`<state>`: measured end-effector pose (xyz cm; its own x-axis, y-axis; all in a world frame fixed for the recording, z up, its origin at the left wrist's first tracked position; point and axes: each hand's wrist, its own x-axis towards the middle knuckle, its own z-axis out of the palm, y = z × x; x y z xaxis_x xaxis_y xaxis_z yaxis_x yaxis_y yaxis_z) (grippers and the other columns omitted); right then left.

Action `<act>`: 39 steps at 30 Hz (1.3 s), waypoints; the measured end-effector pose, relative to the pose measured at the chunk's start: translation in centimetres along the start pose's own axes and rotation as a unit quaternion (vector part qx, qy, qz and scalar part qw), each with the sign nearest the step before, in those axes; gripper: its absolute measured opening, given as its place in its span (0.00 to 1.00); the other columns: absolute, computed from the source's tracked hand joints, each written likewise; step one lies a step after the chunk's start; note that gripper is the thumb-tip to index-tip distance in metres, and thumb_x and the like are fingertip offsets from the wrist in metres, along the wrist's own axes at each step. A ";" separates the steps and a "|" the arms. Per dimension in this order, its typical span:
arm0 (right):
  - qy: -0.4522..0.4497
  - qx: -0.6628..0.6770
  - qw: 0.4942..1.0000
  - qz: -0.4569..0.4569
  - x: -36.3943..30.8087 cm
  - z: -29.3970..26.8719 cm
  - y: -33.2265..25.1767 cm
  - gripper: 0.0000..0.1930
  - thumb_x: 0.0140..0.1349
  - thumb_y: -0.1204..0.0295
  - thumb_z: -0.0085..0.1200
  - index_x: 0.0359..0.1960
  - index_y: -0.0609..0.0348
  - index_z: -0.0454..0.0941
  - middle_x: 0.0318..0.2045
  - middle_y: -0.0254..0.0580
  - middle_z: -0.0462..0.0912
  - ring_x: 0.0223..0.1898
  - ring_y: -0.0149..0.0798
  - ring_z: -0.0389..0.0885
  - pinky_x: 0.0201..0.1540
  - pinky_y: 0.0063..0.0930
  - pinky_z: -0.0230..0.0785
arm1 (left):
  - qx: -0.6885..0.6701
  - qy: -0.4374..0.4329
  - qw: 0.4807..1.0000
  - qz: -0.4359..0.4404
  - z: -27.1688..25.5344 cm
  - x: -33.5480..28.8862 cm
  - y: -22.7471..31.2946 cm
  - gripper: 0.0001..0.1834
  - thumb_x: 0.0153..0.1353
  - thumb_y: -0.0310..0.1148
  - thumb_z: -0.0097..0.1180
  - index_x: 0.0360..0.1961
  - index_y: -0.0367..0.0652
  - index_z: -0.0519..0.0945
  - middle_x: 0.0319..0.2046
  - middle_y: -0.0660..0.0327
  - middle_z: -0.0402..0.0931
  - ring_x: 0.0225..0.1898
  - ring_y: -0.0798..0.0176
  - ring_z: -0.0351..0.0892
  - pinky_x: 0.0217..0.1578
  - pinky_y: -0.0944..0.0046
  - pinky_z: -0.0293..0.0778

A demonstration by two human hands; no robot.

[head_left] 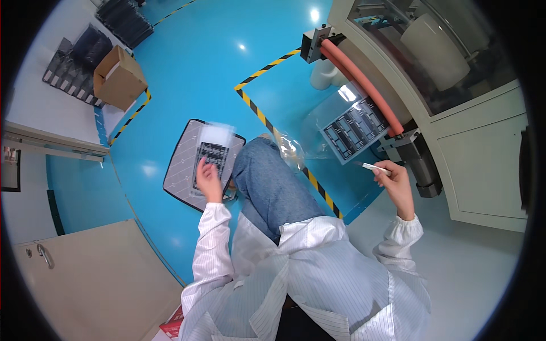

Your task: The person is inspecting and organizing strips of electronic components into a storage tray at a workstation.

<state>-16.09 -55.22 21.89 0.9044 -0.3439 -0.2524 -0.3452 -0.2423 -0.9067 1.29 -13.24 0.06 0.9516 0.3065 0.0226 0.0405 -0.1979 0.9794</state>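
My left hand [209,181] rests over a stack of clear plastic bags with black printed panels [215,149]. Its fingers look spread on the print, not wrapped round anything. Under the stack is a grey quilted pad [181,165] with a dark rim, beside my knee. At the right, my right hand [392,181] pinches a slim white pen-like tool [375,168], its tip toward the machine; its exact kind is too small to tell. Just beyond that tip hangs a clear plastic film with black printed panels [355,129], below an orange-red roller [364,85].
A cream machine [483,159] with a window fills the right side; a dark motor [418,165] juts out below its roller. Yellow-black tape [256,108] marks the blue floor. An open cardboard box [122,85] stands upper left by black stacks [122,23]. A door [96,267] is lower left.
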 end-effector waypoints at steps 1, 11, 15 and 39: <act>0.003 0.000 1.000 0.000 -0.1 0.2 -0.3 0.09 0.63 0.69 0.55 0.36 0.65 0.79 0.22 0.30 0.76 0.23 0.19 0.69 0.26 0.13 0.61 | -0.039 -0.076 0.996 0.004 2.6 -0.8 4.0 0.23 0.60 0.24 0.56 0.57 0.42 0.72 0.35 0.62 0.76 0.34 0.71 0.75 0.37 0.72 0.73; -0.020 -0.031 0.999 -0.023 -0.2 1.3 -2.1 0.08 0.63 0.71 0.56 0.36 0.65 0.79 0.22 0.30 0.77 0.24 0.20 0.70 0.27 0.13 0.61 | -0.291 -0.398 0.852 -0.179 17.6 -8.4 13.5 0.33 0.61 0.24 0.56 0.67 0.46 0.61 0.52 0.53 0.73 0.43 0.63 0.80 0.45 0.67 0.77; 0.003 -0.074 0.994 -0.080 0.9 2.5 -2.7 0.07 0.61 0.75 0.57 0.36 0.67 0.79 0.25 0.34 0.79 0.26 0.23 0.74 0.29 0.16 0.66 | -0.296 -0.337 0.882 -0.144 17.8 -8.5 14.8 0.34 0.55 0.18 0.60 0.64 0.39 0.64 0.56 0.49 0.70 0.43 0.64 0.81 0.46 0.69 0.76; -0.028 -0.444 0.764 -0.466 7.7 11.8 -5.2 0.13 0.45 0.78 0.57 0.35 0.57 0.82 0.26 0.37 0.73 0.33 0.38 0.74 0.33 0.30 0.71 | -0.278 -0.317 0.900 -0.113 12.3 -8.6 14.7 0.32 0.53 0.12 0.55 0.61 0.40 0.69 0.58 0.58 0.71 0.33 0.70 0.82 0.36 0.72 0.77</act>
<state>-4.36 -45.91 20.72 0.8617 0.3883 0.3267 0.4454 -0.8873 -0.1201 -2.59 -30.25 11.76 0.9282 -0.3466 -0.1356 0.2631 0.3533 0.8978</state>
